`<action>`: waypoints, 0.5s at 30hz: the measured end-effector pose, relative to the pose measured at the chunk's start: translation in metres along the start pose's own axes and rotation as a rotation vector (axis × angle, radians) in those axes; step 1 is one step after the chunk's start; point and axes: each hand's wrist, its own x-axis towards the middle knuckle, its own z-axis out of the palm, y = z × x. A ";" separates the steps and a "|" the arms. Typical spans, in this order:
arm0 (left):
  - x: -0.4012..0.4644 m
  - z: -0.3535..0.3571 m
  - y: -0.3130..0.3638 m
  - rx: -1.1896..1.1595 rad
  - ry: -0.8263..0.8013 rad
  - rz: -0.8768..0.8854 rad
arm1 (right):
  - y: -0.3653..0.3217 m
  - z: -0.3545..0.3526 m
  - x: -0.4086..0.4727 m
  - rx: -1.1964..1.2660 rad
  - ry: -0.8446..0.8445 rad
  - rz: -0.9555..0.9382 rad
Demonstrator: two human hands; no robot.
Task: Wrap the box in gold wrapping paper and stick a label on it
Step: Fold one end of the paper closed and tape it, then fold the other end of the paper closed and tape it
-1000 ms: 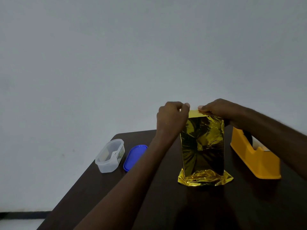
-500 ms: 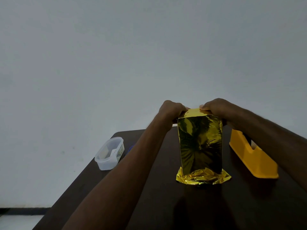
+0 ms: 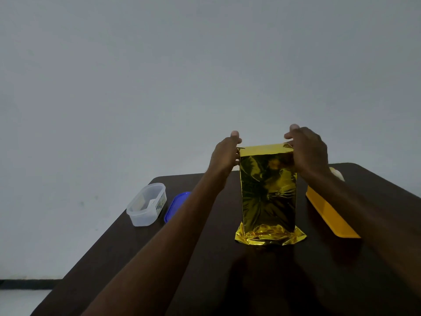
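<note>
The tall box wrapped in shiny gold foil paper [image 3: 267, 190] stands upright near the middle of the dark brown desk [image 3: 227, 281], its loose paper crumpled out in a skirt at the base. From the head view, the left hand [image 3: 224, 157] pinches the paper at the box's top left corner, and the right hand [image 3: 308, 151] pinches the paper at the top right corner, so each grip is closed on the foil. A clear plastic tub [image 3: 147, 204] sits close to the desk's left edge with a blue plastic lid [image 3: 175, 206] just beside it. A yellow plastic tape dispenser [image 3: 330, 215] lies just right of the box, partly hidden by the right forearm. The near part of the desk in front of the box is bare dark wood.
</note>
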 end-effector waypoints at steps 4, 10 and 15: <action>-0.034 0.000 -0.039 0.062 -0.023 0.254 | 0.021 0.000 -0.046 -0.039 0.036 -0.260; -0.051 0.006 -0.081 0.172 -0.184 0.276 | 0.059 0.009 -0.074 -0.108 -0.177 -0.189; -0.045 0.002 -0.106 0.321 -0.290 0.100 | 0.070 0.008 -0.063 -0.238 -0.377 0.097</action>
